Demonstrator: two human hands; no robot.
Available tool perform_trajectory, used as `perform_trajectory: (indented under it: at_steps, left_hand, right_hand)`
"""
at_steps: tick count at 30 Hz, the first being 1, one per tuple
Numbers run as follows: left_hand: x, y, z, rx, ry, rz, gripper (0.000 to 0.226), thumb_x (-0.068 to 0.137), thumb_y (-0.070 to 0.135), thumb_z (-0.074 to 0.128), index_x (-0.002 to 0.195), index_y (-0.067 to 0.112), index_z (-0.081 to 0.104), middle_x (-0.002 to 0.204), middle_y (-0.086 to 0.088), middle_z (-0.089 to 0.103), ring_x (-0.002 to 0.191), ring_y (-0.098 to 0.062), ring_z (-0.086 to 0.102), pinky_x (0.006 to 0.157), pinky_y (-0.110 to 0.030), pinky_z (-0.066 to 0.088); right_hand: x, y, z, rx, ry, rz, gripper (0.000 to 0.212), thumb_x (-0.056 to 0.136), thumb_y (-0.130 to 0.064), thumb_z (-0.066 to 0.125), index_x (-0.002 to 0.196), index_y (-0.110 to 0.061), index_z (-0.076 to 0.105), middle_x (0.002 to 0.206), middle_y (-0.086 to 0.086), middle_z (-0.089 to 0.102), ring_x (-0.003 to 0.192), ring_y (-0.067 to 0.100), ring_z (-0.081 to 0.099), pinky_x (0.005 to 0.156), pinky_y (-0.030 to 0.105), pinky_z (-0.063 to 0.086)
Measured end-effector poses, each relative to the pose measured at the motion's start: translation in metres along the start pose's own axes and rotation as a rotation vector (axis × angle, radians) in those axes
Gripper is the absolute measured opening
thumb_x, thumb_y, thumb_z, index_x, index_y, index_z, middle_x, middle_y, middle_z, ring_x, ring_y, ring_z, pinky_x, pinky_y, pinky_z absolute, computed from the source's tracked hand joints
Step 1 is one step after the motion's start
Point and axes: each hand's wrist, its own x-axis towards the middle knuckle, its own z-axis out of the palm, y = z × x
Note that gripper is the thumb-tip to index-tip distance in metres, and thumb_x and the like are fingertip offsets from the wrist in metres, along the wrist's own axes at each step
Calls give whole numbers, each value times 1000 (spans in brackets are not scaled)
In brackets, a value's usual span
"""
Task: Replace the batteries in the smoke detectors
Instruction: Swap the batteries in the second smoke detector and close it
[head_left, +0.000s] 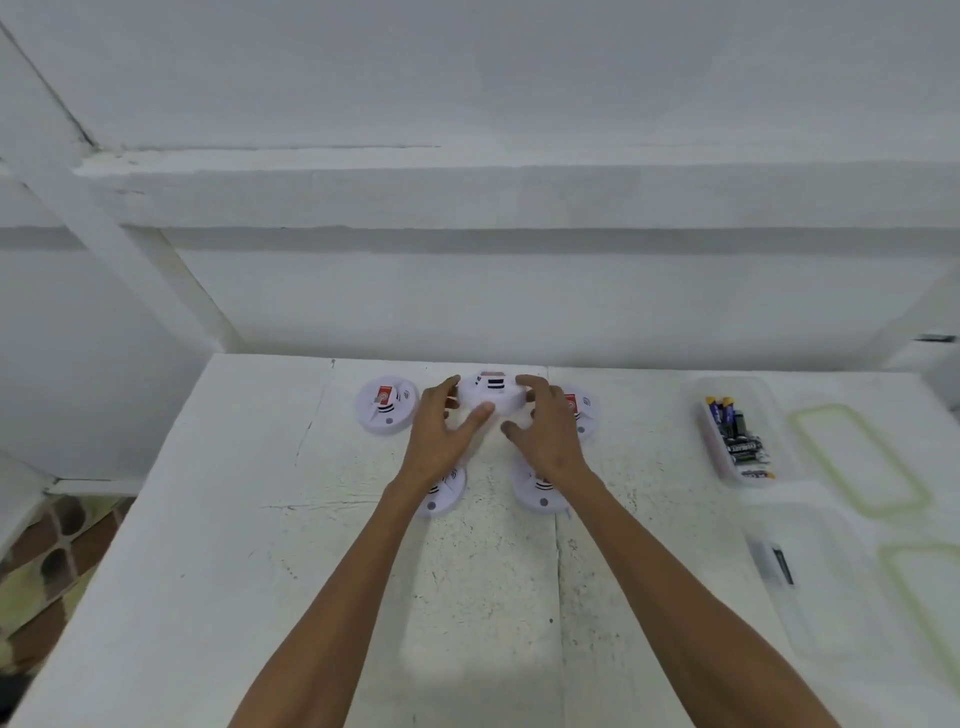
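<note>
Both left hand (441, 434) and right hand (548, 434) curl round the middle detector (491, 399): light, stiff, slick plastic, I'd guess; best gripped at its rim.

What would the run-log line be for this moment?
left hand + right hand: grip middle smoke detector | batteries: in clear tray

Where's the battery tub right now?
In the head view, the battery tub sits on the right of the table, between the smoke detectors and a green-rimmed lid.
</note>
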Motion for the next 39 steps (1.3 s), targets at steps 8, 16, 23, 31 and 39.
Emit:
perform_trajectory:
  at_steps: [8, 16, 23, 31, 39]
  left_hand:
    - [-22, 32, 33, -237, -105, 13, 30, 92, 42, 57, 120, 38, 65, 126, 4, 61, 115, -12, 61, 98, -32, 51]
    - [-62, 41, 108, -173, -413, 187, 89, 82, 20, 81, 157, 24, 34, 149, 9, 52, 131, -5, 54, 102, -23, 50]
    - [-87, 39, 155, -127, -376, 198, 79, 73, 23, 93, 138, 25, 50, 131, 14, 62, 121, 0, 58, 94, -19, 51]
    - [-103, 31, 169, -4, -332, 194, 84, 56, 55, 95, 120, 30, 46, 112, 11, 59, 103, -3, 59, 82, -21, 53]
    - [-109, 21, 170, 88, -340, 299, 94, 58, 61, 93, 131, 19, 52, 119, 10, 58, 111, -7, 56, 94, -23, 49]
  right_hand:
    - [-37, 21, -58, 113, 229, -103, 29, 93, -40, 67, 113, -19, 64, 98, -6, 63, 83, 9, 60, 70, 14, 42]
    - [-98, 60, -102, 211, 281, 168, 37, 97, -46, 57, 128, -26, 53, 66, -6, 59, 55, -1, 55, 53, 11, 41]
    - [-133, 97, -118, 139, 293, 285, 30, 98, -45, 56, 121, -26, 53, 56, -5, 57, 53, 2, 55, 54, 20, 43]
    - [-154, 115, -116, 46, 252, 303, 36, 99, -43, 54, 132, -28, 51, 79, -2, 68, 72, 7, 64, 65, 30, 53]
    - [-165, 126, -110, -108, 306, 296, 47, 98, -42, 55, 140, -22, 52, 128, 4, 54, 110, 18, 57, 92, 31, 51]
